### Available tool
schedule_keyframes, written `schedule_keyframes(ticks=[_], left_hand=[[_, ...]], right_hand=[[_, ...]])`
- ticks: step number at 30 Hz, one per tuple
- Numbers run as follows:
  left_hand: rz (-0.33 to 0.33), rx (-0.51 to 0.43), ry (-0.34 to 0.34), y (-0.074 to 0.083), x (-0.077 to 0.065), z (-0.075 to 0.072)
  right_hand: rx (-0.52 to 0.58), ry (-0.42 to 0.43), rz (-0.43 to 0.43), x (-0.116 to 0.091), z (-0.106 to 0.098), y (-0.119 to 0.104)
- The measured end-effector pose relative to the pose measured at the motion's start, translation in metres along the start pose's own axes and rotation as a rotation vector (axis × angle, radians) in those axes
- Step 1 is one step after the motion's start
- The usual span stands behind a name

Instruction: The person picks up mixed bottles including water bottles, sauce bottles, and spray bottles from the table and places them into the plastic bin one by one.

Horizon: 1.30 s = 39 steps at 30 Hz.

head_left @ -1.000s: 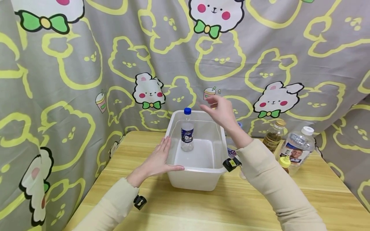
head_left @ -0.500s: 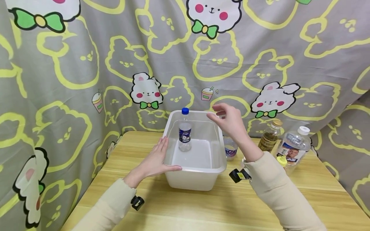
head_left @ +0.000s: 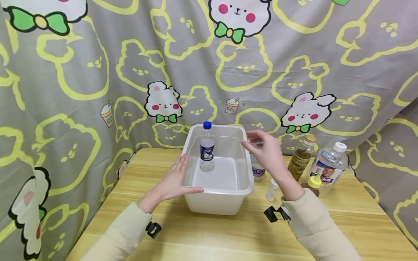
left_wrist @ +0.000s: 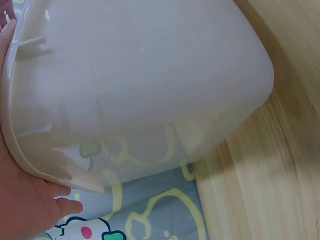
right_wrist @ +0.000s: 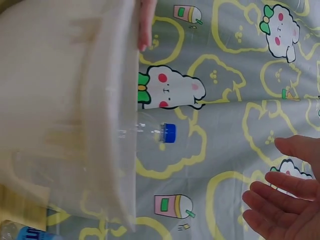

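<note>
Bunny-print curtain (head_left: 191, 69) back here, blue-capped bottle (head_left: 207, 152) upright in the white tub (head_left: 215, 203). I see the left hand (head_left: 171, 181) spread on its rim, right hand (head_left: 268, 151) loose, empty, half-hiding maybe another bottle (head_left: 258, 172).

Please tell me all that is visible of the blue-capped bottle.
The clear plastic bottle has a blue cap and a dark blue label with blurred white print. It stands upright inside the white bin, left of centre, cap above the rim. Neither the left hand nor the right hand touches it.
</note>
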State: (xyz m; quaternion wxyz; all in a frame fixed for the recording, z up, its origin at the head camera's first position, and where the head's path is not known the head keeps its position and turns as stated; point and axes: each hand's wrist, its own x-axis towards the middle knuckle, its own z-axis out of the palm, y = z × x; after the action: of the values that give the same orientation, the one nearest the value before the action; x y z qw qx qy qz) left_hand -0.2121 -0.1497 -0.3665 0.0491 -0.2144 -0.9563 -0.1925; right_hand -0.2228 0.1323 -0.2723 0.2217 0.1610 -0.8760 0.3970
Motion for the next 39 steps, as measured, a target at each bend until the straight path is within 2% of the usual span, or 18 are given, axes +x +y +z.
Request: schedule_keyframes(ticks=[10, 39], left_hand=[[0.001, 0.003, 0.007, -0.001, 0.0, 0.001], [-0.003, -0.002, -0.001, 0.0, -0.001, 0.0]], right_hand=[[0.056, 0.124, -0.067, -0.021, 0.006, 0.018], [-0.035, 0.184, 0.091, -0.064, 0.012, 0.086]])
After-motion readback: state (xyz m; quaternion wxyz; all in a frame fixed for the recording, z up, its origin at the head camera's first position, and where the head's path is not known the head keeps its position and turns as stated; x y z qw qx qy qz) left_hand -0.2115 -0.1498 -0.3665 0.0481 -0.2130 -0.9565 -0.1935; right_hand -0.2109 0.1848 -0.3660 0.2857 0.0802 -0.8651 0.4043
